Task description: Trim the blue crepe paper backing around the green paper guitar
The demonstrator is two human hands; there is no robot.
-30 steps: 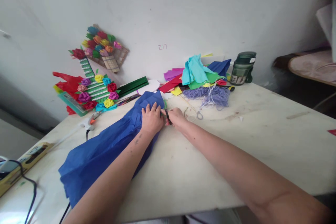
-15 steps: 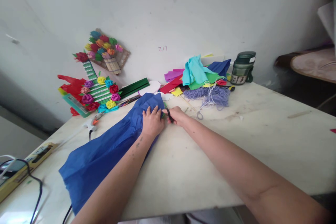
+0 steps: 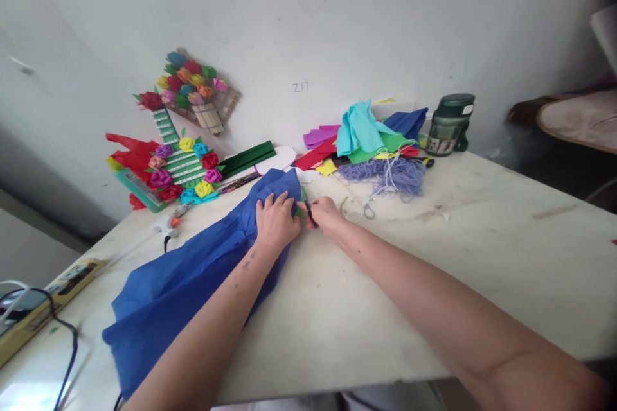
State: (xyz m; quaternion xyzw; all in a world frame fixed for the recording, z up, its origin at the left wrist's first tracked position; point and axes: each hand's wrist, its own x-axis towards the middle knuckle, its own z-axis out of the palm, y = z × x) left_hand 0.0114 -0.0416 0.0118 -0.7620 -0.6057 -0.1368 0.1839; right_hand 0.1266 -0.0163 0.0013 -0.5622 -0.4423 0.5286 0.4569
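A large sheet of creased blue paper stretches from the near left of the table up to my hands. My left hand lies on its far right end, fingers spread and pressing it down. Just to the right, my right hand grips scissors with black handles. The scissors point at the paper's right edge, where a bit of green shows. My fingers partly cover the scissors, and I cannot tell whether the blades are open.
A glue gun and a power strip with cables lie left. Behind stand paper-flower decorations. Coloured paper, purple yarn and a dark green bottle sit along the wall.
My left hand has slid slightly left over the blue paper. The paper's near end has shifted and its folds have spread. My right hand stays almost in place with the scissors.
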